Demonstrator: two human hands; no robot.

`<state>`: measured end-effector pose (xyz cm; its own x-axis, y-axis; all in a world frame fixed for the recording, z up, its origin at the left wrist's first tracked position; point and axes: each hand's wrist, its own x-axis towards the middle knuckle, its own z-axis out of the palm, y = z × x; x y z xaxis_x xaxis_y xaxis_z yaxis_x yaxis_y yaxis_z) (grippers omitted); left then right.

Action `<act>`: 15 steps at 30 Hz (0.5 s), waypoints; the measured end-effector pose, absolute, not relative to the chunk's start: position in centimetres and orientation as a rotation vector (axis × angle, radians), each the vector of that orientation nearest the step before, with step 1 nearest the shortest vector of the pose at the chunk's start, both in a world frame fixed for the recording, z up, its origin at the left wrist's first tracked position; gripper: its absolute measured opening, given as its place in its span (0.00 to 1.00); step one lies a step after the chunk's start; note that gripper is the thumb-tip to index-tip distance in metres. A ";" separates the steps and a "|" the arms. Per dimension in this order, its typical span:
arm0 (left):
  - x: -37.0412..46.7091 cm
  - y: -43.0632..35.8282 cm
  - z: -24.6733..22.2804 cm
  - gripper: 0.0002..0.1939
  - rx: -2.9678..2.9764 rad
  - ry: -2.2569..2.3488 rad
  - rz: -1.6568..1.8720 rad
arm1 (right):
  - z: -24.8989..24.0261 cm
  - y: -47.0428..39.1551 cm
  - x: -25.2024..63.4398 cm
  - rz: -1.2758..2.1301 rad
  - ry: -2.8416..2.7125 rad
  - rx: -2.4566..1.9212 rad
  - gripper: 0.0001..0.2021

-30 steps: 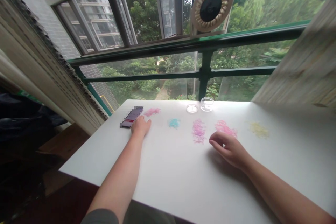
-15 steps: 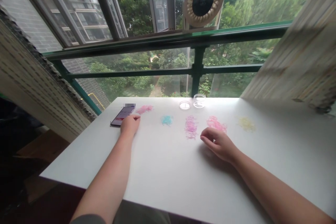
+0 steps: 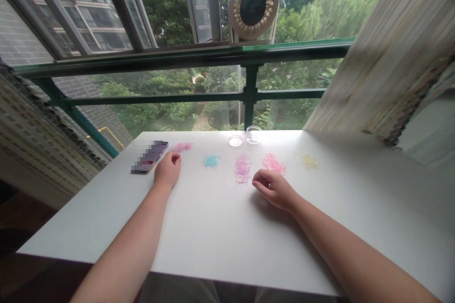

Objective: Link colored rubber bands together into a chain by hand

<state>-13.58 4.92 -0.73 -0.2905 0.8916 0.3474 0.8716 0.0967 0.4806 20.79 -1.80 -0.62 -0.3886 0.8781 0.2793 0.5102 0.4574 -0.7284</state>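
Note:
My left hand (image 3: 168,169) rests on the white table (image 3: 209,227), loosely curled, beside a phone (image 3: 151,156) whose screen is partly pixelated. Just beyond its fingers lies a pile of pink, thin ring-like strands (image 3: 183,147). My right hand (image 3: 273,188) is also curled, thumb and fingertips close together, with nothing visible between them. It lies in front of another pink pile (image 3: 273,163), whose near edge it partly covers. Left of its fingertips is a purple pile (image 3: 242,169). A blue pile (image 3: 212,161) sits between the hands, and a yellow pile (image 3: 309,161) farther right.
At the table's far edge stand a clear round container (image 3: 253,135) and a shallow clear dish or lid (image 3: 235,141). Behind them runs a green railing (image 3: 195,59) with a round fan (image 3: 253,7) above it. Curtains (image 3: 341,71) hang at both sides.
The view has shifted to the right, so everything appears farther left. The left hand sits slightly apart from the phone now, where before it overlapped its edge. The right hand keeps its curled pose.

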 end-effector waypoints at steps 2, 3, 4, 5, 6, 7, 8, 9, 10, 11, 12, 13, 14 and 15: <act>-11.3 4.2 -0.5 0.08 1.953 2.141 1.023 | -0.6 -1.8 20.7 0.731 -2.065 -1.137 0.04; -9.9 3.7 -0.4 0.07 1.994 2.043 1.053 | -0.6 -1.8 20.6 0.737 -2.071 -1.131 0.04; -8.3 3.2 -0.3 0.06 2.040 1.920 1.064 | -0.6 -1.8 20.5 0.744 -2.076 -1.125 0.03; -6.7 2.7 -0.1 0.06 2.088 1.777 1.060 | -0.6 -1.8 20.5 0.750 -2.080 -1.121 0.03; -5.1 2.2 0.0 0.05 2.132 1.632 1.038 | -0.5 -1.8 20.4 0.756 -2.083 -1.118 0.03; -3.6 1.7 0.2 0.04 2.169 1.503 1.006 | -0.5 -1.8 20.4 0.762 -2.085 -1.115 0.02; -2.2 1.3 0.3 0.04 2.197 1.393 0.969 | -0.5 -1.8 20.4 0.767 -2.085 -1.113 0.02; -1.0 0.9 0.5 0.04 2.211 1.302 0.939 | -0.5 -1.8 20.4 0.771 -2.081 -1.112 0.02; 0.0 0.6 0.7 0.05 2.206 1.235 0.928 | -0.6 -1.8 20.4 0.776 -2.075 -1.113 0.02; 0.8 0.4 0.8 0.05 2.190 1.186 0.929 | -0.6 -1.8 20.5 0.781 -2.067 -1.115 0.03; 1.4 0.2 0.8 0.06 2.167 1.145 0.933 | -0.6 -1.8 20.5 0.786 -2.060 -1.118 0.03; 1.8 0.0 0.8 0.06 2.135 1.112 0.945 | -0.6 -1.8 20.6 0.791 -2.053 -1.121 0.04; 2.0 -0.1 0.7 0.06 2.100 1.083 0.957 | -0.6 -1.8 20.6 0.796 -2.050 -1.121 0.04; 2.1 -0.3 0.6 0.06 2.064 1.058 0.966 | -0.6 -1.9 20.6 0.798 -2.050 -1.117 0.04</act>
<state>2.09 -0.31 0.58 0.4121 0.8519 0.3232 0.3996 -0.4877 0.7762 20.58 -1.88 -0.59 -0.4157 0.8721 0.2581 0.4682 0.4485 -0.7613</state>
